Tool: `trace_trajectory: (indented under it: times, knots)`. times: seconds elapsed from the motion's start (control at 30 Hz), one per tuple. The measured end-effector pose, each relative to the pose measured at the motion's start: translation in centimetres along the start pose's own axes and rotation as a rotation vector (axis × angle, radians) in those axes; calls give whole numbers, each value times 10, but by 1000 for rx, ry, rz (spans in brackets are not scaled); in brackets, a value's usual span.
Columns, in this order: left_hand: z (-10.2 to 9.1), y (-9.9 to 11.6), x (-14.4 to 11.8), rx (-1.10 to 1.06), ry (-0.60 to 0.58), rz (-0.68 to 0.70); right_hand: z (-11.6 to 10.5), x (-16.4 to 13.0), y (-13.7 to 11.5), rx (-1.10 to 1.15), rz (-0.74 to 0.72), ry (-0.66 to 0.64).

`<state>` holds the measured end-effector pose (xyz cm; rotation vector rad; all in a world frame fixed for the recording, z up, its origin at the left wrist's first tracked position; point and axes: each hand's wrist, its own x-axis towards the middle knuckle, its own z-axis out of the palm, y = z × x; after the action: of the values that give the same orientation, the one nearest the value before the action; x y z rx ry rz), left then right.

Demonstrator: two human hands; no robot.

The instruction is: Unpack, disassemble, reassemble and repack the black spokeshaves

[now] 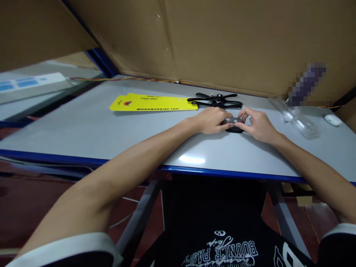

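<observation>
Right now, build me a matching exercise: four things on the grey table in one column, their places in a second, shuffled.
Things:
1. yellow cardboard packaging card
2. clear plastic blister shell
3. small white oval object
4. small grey metal plate

Places:
A. between the fingertips of left hand and right hand
B. far right of the table
C. left of the hands
D. just right of the hands

Pairs: 1-C, 2-D, 3-B, 4-A

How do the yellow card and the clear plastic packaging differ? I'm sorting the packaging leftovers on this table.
The flat yellow printed card lies left of the hands; the clear crumpled plastic packaging lies right of them. The card is opaque and lettered, the plastic see-through and bulging. Both rest untouched on the grey table.
</observation>
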<state>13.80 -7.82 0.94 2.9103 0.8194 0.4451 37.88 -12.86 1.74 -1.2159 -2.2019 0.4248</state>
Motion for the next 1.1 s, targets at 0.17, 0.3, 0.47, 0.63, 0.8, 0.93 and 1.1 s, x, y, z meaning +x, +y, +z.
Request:
trace_trajectory:
  times: [0.17, 0.3, 0.47, 0.63, 0.8, 0.93, 1.1]
  knots:
    - [-4, 0, -1, 19, -19, -17, -6, -1, 3, -88, 60, 49]
    - [-4, 1, -1, 20, -31, -32, -14, 0, 10, -142, 108, 38]
    - [-5, 3, -1, 23, -51, -51, -14, -1, 13, -78, 24, 62]
    - [-8, 6, -3, 14, -91, -102, 1, -2, 13, -59, -178, 123]
    - [-8, 9, -3, 17, -97, -119, 8, 0, 11, -28, -205, 135]
    - [-8, 9, -3, 13, -85, -110, 4, 1, 9, -29, -241, 125]
    - [-8, 9, -3, -10, -82, -100, 1, -3, 9, -36, -251, 97]
